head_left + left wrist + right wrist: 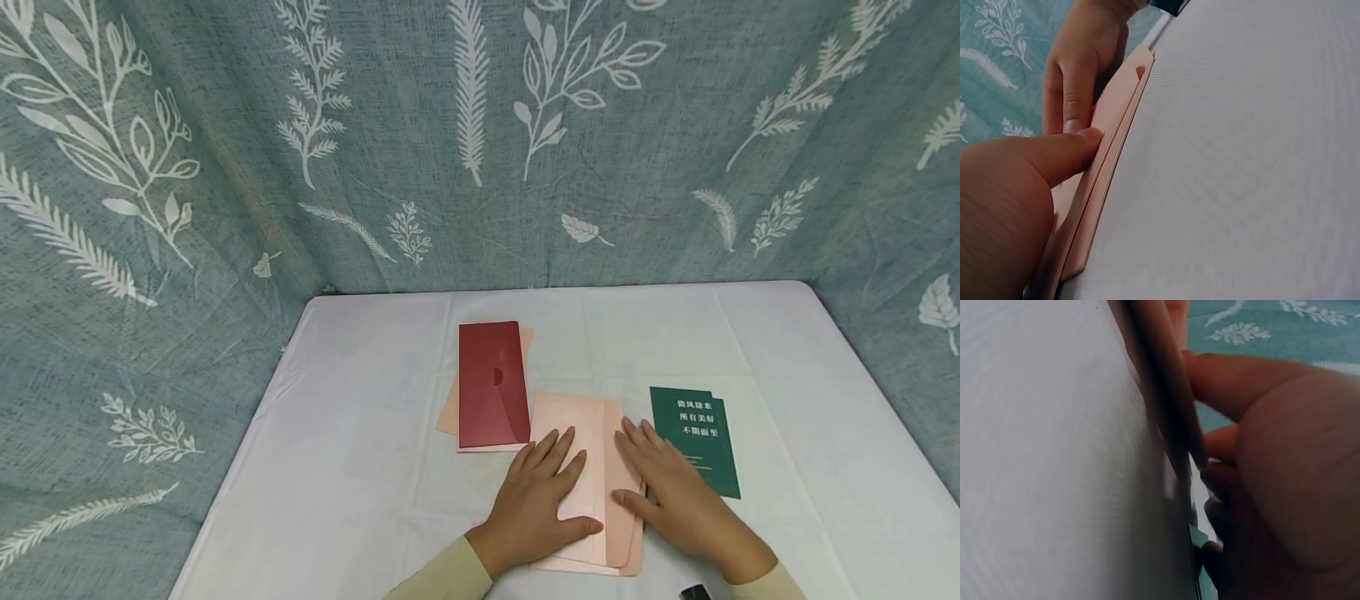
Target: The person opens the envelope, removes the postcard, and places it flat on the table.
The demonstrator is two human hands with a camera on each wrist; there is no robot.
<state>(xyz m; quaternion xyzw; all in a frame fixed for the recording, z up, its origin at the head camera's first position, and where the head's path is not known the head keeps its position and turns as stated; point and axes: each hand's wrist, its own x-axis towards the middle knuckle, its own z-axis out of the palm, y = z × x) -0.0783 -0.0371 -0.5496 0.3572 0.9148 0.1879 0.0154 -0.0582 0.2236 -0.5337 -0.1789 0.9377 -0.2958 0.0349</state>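
Observation:
A pale pink envelope (570, 414) lies on the table with its flap along the right side, on top of at least one more pink envelope (632, 562). My left hand (525, 512) rests on it with fingers spread; the left wrist view shows that thumb (1063, 153) on the paper near the lower edge. On the right, my right hand (678, 500) touches the flap with straight fingers, its thumb lying across it. Seen from the right wrist, the right hand (1297, 475) is beside the envelope's dark, shaded edge (1160, 381).
Left of the pink envelopes is a dark red envelope (487, 375) over another pink one (448, 410). Green cards (726, 458) with white writing lie at the right, partly behind my right hand. A small black object (694, 592) shows at the bottom edge. Leaf-patterned cloth (510, 233) hangs around the white table (337, 467).

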